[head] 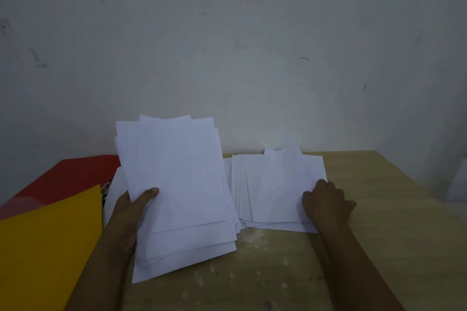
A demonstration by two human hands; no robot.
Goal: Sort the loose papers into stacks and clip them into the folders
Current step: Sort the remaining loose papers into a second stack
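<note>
A person sits at a wooden tabletop (379,209) pushed against a plain grey wall (252,33), seen from above through a head-worn camera. The left hand (131,212) grips a bundle of white sheets (177,171) by its left edge, thumb curled over the front and the other fingers hidden behind, so the bundle tilts up off the surface, probably so it can be squared or added to. Beneath it, near the middle of the tabletop, more loose papers (192,247) lie fanned and uneven. The right hand (326,201) rests on the right edge of a second pile (275,189), which sits toward the back edge of the tabletop; its fingers are bent over the sheets, seemingly pinning or gathering them, though whether they pinch any sheet cannot be told. The 2 groups of paper touch or overlap in the middle. At the left edge lie 2 folders, a yellow folder (45,247) nearer the person and a red folder (68,174) behind it, both waiting unused. Sorting looks underway; no clipping has begun.
</note>
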